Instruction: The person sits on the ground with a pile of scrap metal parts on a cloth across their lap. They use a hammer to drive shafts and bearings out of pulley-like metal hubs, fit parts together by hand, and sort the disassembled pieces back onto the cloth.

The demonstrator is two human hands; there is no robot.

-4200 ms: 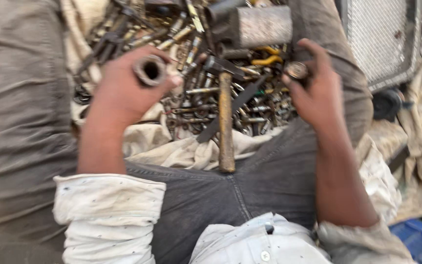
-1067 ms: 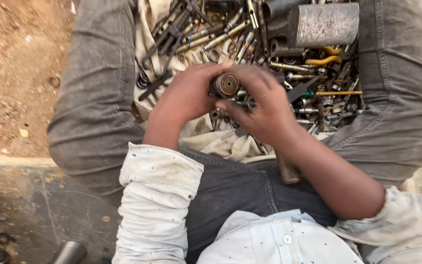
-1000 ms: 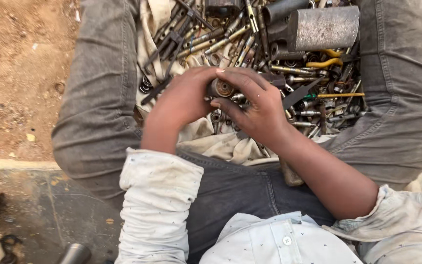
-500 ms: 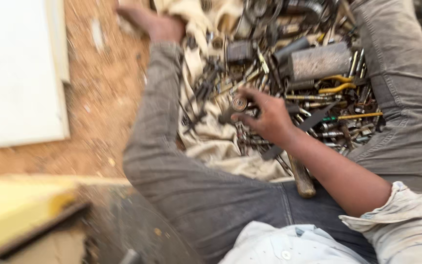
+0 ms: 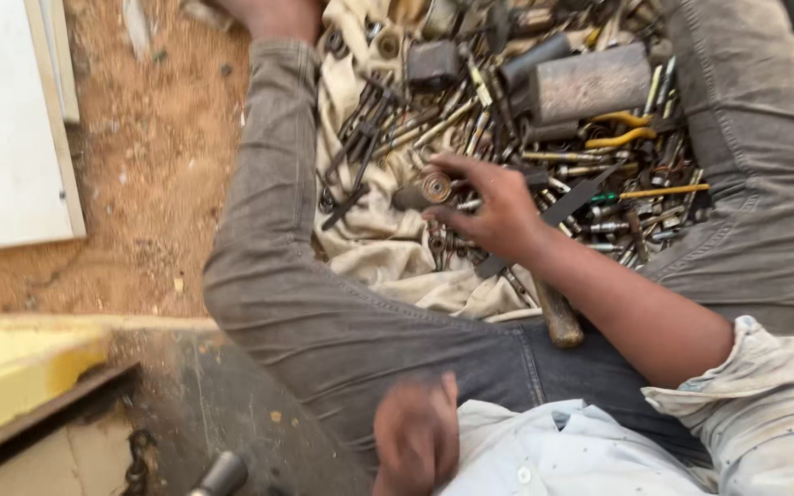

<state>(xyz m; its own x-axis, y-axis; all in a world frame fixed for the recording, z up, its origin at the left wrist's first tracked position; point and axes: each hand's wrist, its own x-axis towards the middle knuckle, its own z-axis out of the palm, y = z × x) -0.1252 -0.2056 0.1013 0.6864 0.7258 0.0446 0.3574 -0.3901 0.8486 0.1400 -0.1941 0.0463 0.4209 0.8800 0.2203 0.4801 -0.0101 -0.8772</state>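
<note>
Right hand pinches a short threaded metal sleeve, ringed end face up, rusty-grey, over the pile of tools. Left hand blurred near the shirt; looks loosely curled, grip can't be told.

The one camera sits on my head and looks steeply down past my chest onto my lap. It is close: my right hand fills the middle, my left hand blurs at the bottom edge. My legs frame the cloth of metal parts; bare ground lies leftward.
</note>
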